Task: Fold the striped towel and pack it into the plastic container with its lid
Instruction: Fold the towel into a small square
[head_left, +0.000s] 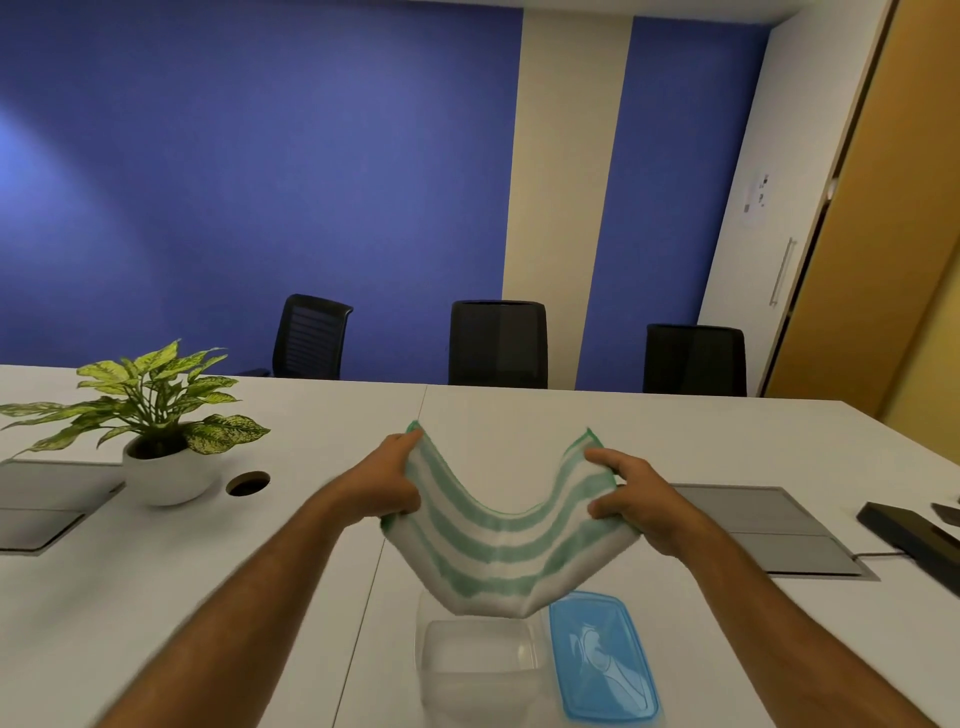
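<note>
The green-and-white striped towel (501, 545) hangs in the air between both hands, sagging in a U shape over the table. My left hand (387, 486) grips its left end and my right hand (631, 499) grips its right end. Directly below the towel's low middle stands the clear plastic container (478, 670), open, near the table's front edge. The blue lid (600, 657) lies flat on the table, touching the container's right side.
A potted plant (161, 426) in a white bowl stands at the left, next to a round cable hole (248, 483). Grey floor-box flaps (763, 525) sit at right and left. A black device (914, 540) lies far right. Three black chairs (497, 343) line the table's far side.
</note>
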